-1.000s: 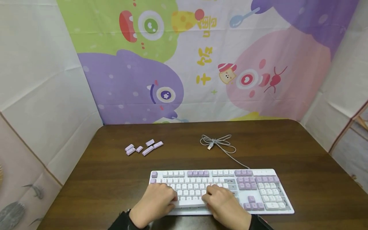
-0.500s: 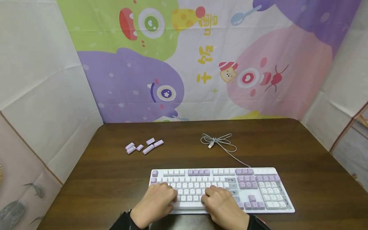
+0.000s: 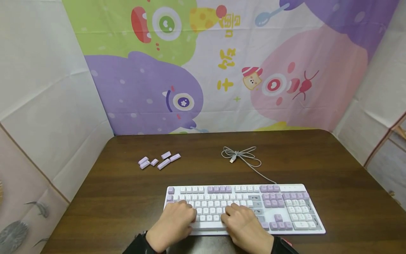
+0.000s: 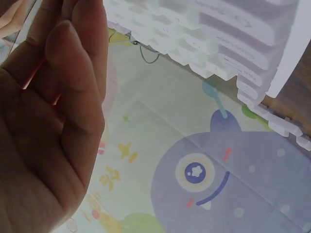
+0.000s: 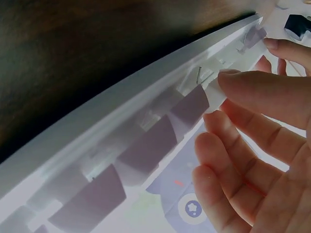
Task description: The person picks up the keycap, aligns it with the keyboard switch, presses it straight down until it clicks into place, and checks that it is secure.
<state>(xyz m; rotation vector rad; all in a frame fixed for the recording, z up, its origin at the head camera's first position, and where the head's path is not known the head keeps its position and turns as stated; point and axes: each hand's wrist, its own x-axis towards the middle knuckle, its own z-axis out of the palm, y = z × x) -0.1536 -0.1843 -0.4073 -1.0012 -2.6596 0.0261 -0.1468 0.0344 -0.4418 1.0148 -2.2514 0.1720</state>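
Note:
A white and lilac keyboard (image 3: 290, 188) lies near the table's front edge. Both hands are at its white space bar (image 3: 209, 225). My left hand (image 3: 176, 220) has its fingers curled at the left end, hiding the lower left keys. In the left wrist view the left hand's fingers (image 4: 80, 87) are bent beside the key rows. At the other end, my right hand (image 3: 245, 225) pinches the bar. The right wrist view shows that thumb on the bar's white end (image 5: 215, 94), beside several lilac keycaps (image 5: 150, 148) and a thin wire.
Several loose lilac keycaps (image 3: 164, 164) lie at the back left of the table (image 3: 111, 197). Behind the keyboard is its coiled grey cable (image 3: 242, 155). Bare grey key sockets (image 3: 258, 211) show left of the navigation keys. A printed cloth (image 3: 152, 88) hangs behind.
The space bar and both hands have shifted slightly toward the keyboard's front edge, narrowing the grey strip in front of the bar. The head view has tilted slightly. The loose keycaps have stayed put.

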